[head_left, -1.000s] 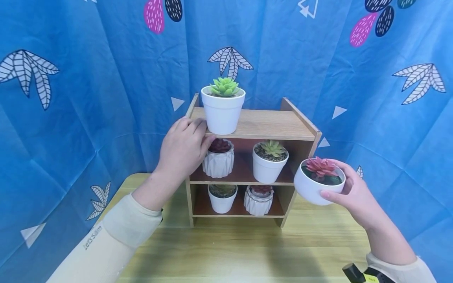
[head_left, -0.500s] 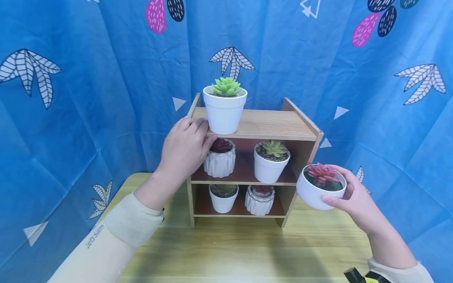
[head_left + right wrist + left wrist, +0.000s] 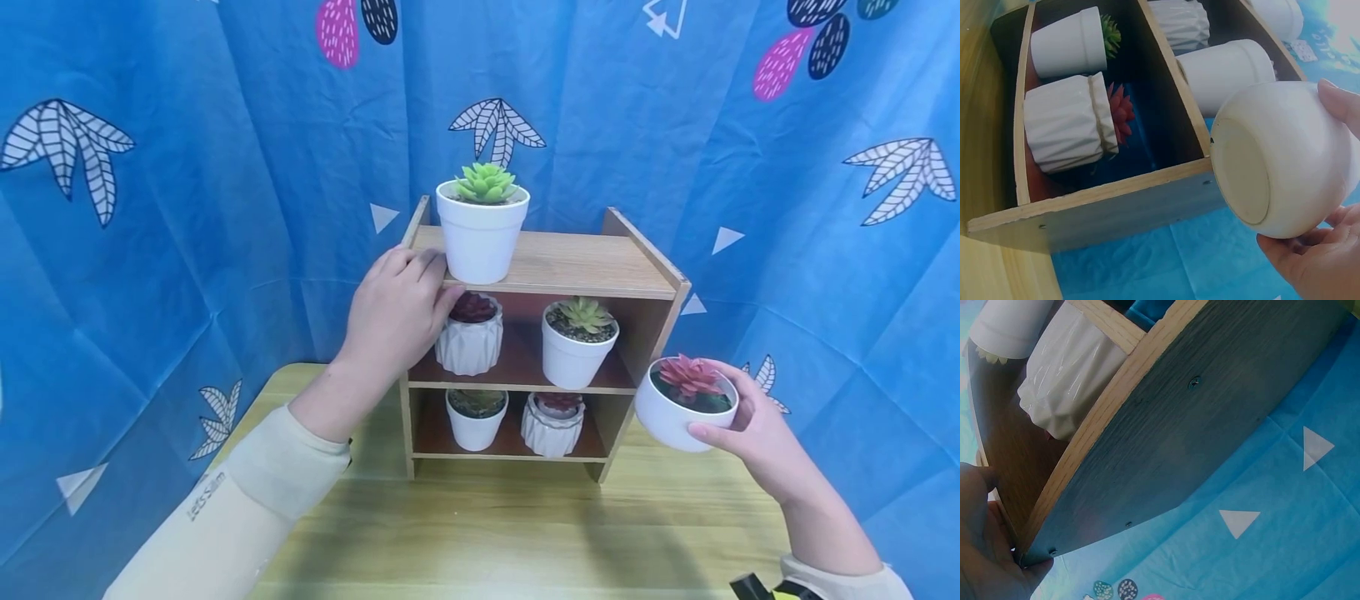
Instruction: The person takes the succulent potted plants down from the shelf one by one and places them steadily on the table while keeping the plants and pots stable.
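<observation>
My left hand (image 3: 401, 304) grips the upper left corner of a small wooden shelf (image 3: 592, 262), thumb under the top board; the left wrist view shows that hand (image 3: 991, 540) round the side panel's edge. My right hand (image 3: 750, 421) holds a round white pot with a red succulent (image 3: 686, 406), raised beside the shelf's right side. From below, the right wrist view shows the pot's base (image 3: 1244, 172), with fingers and thumb on its sides. A white pot with a bright green succulent (image 3: 482, 237) stands on the top board, next to my left fingers.
The middle level holds a ribbed pot with a dark red plant (image 3: 470, 337) and a smooth pot with a pale green plant (image 3: 577, 354). Below stand a smooth pot (image 3: 476, 425) and a ribbed pot (image 3: 552, 429). The wooden table (image 3: 480, 533) meets a blue patterned curtain (image 3: 225, 167).
My right hand has lowered slightly with the red succulent pot beside the shelf. My left hand keeps its place at the corner. The whole head view has shifted a little.
</observation>
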`<state>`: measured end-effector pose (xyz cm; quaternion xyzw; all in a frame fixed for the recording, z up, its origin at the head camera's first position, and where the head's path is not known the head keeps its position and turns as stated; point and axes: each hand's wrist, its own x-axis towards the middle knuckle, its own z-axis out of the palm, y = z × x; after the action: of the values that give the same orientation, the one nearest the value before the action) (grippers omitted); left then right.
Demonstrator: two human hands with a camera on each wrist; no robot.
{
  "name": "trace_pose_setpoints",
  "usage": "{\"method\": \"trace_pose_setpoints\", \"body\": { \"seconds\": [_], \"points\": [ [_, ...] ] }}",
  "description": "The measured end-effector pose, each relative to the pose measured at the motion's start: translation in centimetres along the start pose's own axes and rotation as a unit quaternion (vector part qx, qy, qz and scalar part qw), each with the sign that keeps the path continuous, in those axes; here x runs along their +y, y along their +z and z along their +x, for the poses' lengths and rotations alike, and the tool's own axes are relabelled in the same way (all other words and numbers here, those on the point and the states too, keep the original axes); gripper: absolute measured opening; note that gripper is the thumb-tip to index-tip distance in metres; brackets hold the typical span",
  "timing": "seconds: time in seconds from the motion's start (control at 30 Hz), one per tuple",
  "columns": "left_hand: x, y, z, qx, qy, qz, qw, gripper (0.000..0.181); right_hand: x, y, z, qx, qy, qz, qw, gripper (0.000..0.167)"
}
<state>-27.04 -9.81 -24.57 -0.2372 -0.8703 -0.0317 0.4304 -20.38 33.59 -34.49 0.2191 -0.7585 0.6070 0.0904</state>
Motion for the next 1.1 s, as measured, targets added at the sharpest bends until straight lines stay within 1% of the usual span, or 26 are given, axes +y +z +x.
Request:
{"method": "trace_pose_setpoints", "body": {
  "seconds": [0.1, 0.33, 0.6, 0.73, 0.83, 0.97, 1.1],
  "points": [
    [0.0, -0.1, 0.0, -0.001, -0.001, 0.001, 1.0, 0.047, 0.4, -0.1, 0.0, 0.001, 0.001, 0.006, 1.0, 0.069],
    [0.0, 0.0, -0.1, -0.002, -0.003, 0.0, 1.0, 0.046, 1.4, -0.3, 0.1, -0.008, -0.015, 0.032, 0.9994, 0.069],
    [0.0, 0.2, -0.1, -0.004, 0.0, -0.001, 1.0, 0.047, 2.5, -0.7, -0.2, 0.013, -0.007, 0.025, 0.9996, 0.066],
    [0.0, 0.3, -0.1, -0.007, -0.001, 0.0, 1.0, 0.047, 3.0, -0.7, -0.2, 0.019, -0.01, 0.029, 0.9993, 0.066],
    [0.0, 0.3, -0.1, -0.006, -0.001, 0.001, 1.0, 0.047, 3.3, -0.7, -0.3, 0.024, -0.006, 0.023, 0.9994, 0.067],
    [0.0, 0.3, -0.1, -0.003, 0.001, 0.003, 1.0, 0.047, 3.8, -0.7, -0.3, 0.034, 0.008, -0.003, 0.9994, 0.066],
    [0.0, 0.2, 0.0, -0.004, 0.0, 0.006, 1.0, 0.047, 4.4, -0.7, -0.4, 0.043, 0.012, -0.025, 0.9987, 0.066]
  ]
}}
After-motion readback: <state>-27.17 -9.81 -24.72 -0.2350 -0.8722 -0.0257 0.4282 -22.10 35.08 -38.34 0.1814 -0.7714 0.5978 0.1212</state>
